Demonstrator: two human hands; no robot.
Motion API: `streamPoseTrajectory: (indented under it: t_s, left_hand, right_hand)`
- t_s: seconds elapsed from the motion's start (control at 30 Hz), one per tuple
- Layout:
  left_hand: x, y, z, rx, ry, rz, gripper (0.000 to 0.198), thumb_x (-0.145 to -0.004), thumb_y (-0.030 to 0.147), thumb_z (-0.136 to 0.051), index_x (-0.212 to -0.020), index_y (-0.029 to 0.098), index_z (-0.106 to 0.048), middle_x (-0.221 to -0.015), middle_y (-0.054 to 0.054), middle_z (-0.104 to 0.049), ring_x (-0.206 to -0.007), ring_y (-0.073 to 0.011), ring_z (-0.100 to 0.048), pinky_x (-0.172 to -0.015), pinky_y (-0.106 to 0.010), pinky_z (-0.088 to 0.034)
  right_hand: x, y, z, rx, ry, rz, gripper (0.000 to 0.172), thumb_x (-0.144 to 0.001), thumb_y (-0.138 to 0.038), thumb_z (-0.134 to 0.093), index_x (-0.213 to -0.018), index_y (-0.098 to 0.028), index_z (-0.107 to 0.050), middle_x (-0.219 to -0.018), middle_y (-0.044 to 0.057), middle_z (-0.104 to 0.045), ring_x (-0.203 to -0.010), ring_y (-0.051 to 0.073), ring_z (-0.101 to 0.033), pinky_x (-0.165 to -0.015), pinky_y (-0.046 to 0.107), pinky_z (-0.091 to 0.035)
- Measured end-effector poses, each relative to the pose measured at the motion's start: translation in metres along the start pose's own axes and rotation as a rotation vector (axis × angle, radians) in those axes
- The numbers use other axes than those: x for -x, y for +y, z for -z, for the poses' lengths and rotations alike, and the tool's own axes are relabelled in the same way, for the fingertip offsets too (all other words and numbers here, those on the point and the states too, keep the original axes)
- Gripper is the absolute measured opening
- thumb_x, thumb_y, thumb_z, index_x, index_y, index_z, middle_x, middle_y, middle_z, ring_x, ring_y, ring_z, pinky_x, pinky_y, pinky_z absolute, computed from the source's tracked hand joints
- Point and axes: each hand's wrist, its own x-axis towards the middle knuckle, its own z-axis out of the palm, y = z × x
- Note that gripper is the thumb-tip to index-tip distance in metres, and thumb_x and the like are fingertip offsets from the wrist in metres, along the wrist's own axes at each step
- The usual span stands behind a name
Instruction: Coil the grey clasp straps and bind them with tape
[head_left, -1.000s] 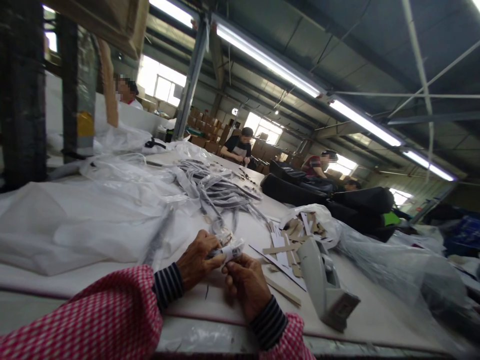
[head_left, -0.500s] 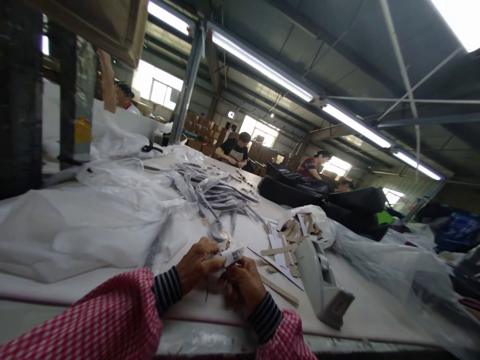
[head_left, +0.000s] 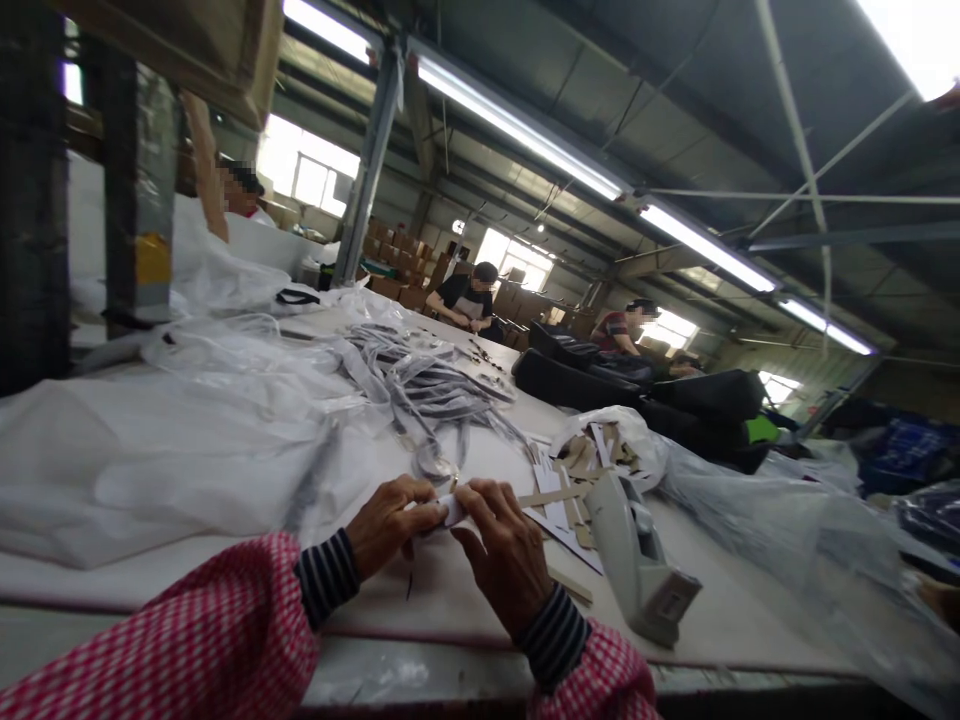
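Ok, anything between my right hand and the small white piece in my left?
Nothing visible: your right hand is at the small white piece, which your left hand pinches. The grey dispenser stands farther right.

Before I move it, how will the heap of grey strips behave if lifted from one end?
Likely floppy: the grey strips curve and loop rather than lying straight. Probably prone to snag, since many cross over one another. Likely to trail or spread, as I see no tie around the heap on the white table.
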Motion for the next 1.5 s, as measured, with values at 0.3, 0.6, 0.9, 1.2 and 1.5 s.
streamPoseTrajectory:
  t_s: [0.3,0.6,0.9,1.2,1.5]
  left_hand:
    - [0.002,0.003,0.001,-0.012,-0.037,0.01,0.033,-0.079,0.045,-0.056,-0.072,0.014,-0.063,-0.079,0.0,-0.047,-0.068,-0.0175,-0.059,-0.044,-0.022,-0.05]
    - [-0.007,-0.007,0.006,0.171,-0.046,0.048,0.036,-0.078,0.05,-0.054,-0.07,0.015,-0.055,-0.065,0.003,-0.042,-0.06,-0.0155,-0.052,-0.045,-0.025,-0.051]
    - [0.0,0.001,0.002,-0.068,-0.044,-0.019,0.032,-0.08,0.043,-0.053,-0.074,0.015,-0.064,-0.078,-0.003,-0.051,-0.076,-0.0205,-0.057,-0.05,-0.024,-0.05]
    - [0.006,0.006,-0.001,-0.164,-0.059,0.002,0.027,-0.077,0.04,-0.052,-0.074,0.017,-0.065,-0.082,-0.003,-0.049,-0.085,-0.0231,-0.054,-0.056,-0.024,-0.046]
    - [0.008,0.013,-0.001,-0.305,-0.055,-0.06,0.022,-0.078,0.035,-0.052,-0.07,0.019,-0.064,-0.078,-0.002,-0.057,-0.09,-0.0236,-0.053,-0.077,-0.032,-0.041]
  right_hand:
    - [-0.004,0.002,-0.016,0.176,0.049,0.126,0.023,-0.099,-0.016,-0.047,-0.119,-0.016,-0.058,-0.1,0.007,-0.064,-0.088,0.021,-0.057,-0.07,0.03,-0.045]
    - [-0.027,0.003,-0.034,0.286,0.107,0.158,0.01,-0.096,-0.017,-0.051,-0.09,-0.02,-0.06,-0.084,0.003,-0.06,-0.078,0.019,-0.053,-0.063,0.03,-0.035]
    - [-0.022,-0.001,-0.038,0.282,0.091,0.044,0.013,-0.088,-0.013,-0.056,-0.079,-0.022,-0.056,-0.083,0.003,-0.057,-0.075,0.018,-0.052,-0.059,0.032,-0.028]
    - [-0.012,-0.005,-0.036,0.255,0.078,-0.018,0.012,-0.082,-0.01,-0.055,-0.079,-0.021,-0.056,-0.084,0.003,-0.057,-0.074,0.017,-0.053,-0.059,0.03,-0.029]
    - [-0.005,-0.004,-0.039,0.237,0.079,-0.039,0.01,-0.082,-0.011,-0.056,-0.081,-0.021,-0.056,-0.086,0.003,-0.056,-0.076,0.017,-0.052,-0.06,0.029,-0.028]
